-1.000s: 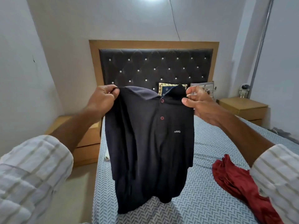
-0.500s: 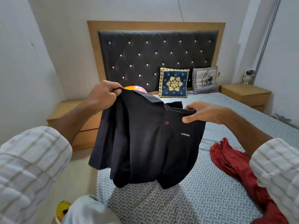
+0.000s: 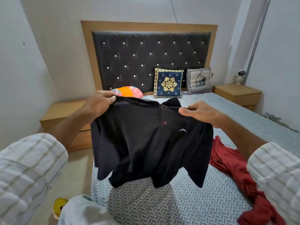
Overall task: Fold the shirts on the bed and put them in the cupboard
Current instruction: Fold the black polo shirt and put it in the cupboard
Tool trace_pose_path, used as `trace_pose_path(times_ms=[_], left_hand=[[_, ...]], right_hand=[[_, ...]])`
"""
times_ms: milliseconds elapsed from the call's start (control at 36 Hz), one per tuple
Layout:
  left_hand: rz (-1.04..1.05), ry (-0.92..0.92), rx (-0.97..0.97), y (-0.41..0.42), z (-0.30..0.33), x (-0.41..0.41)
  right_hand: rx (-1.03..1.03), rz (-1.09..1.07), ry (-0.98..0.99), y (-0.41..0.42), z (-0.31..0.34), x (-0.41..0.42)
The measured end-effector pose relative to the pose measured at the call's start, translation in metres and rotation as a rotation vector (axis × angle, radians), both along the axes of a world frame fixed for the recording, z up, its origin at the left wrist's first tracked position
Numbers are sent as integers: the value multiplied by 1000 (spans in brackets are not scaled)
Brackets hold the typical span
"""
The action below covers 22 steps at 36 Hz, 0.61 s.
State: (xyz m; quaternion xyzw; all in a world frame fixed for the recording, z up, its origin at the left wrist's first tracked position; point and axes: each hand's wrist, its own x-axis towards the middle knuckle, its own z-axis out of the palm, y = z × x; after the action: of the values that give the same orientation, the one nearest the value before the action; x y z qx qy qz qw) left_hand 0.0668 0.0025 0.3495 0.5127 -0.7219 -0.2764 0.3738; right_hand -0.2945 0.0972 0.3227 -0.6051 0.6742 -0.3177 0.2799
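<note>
A dark navy polo shirt (image 3: 151,143) is held up in the air above the bed (image 3: 178,205), spread front-side toward the camera, with two dark red buttons and a small white logo on the chest visible. One shoulder of the shirt is pinched by the left hand (image 3: 99,103), whose fingers are curled over the fabric edge beside the collar. The other shoulder is gripped by the right hand (image 3: 201,112), the thumb laid on the front of the cloth and the fingers tucked behind it. The hem and both short sleeves hang loosely, and whether the hem touches the grey herringbone sheet cannot be told. A crumpled red shirt (image 3: 240,176) is seen lying on the bed to the right, partly hidden by the right striped sleeve (image 3: 276,179). At the head of the bed, a blue and gold cushion (image 3: 168,83) and a grey cushion (image 3: 198,80) are propped against the tufted black headboard (image 3: 146,54), with a colourful pillow (image 3: 128,93) just behind the left hand. Wooden bedside tables are placed on either side, and a small astronaut figure (image 3: 240,76) stands on the right one (image 3: 237,93)
</note>
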Motion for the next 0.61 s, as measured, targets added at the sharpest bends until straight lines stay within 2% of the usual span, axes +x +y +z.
trace_pose_path(times_ms=[83, 250, 306, 444, 611], left_hand=[[-18, -41, 25, -1, -8, 2], [-55, -49, 76, 4, -12, 1], [-108, -84, 83, 8, -11, 4], [-179, -317, 76, 12, -11, 14], [-122, -351, 49, 9, -19, 15]], right_hand=[[231, 50, 25, 5, -1, -8], [260, 81, -206, 0, -8, -23], [253, 85, -177, -1, -7, -29], [342, 160, -93, 0, -4, -40], [457, 257, -92, -2, -6, -49]])
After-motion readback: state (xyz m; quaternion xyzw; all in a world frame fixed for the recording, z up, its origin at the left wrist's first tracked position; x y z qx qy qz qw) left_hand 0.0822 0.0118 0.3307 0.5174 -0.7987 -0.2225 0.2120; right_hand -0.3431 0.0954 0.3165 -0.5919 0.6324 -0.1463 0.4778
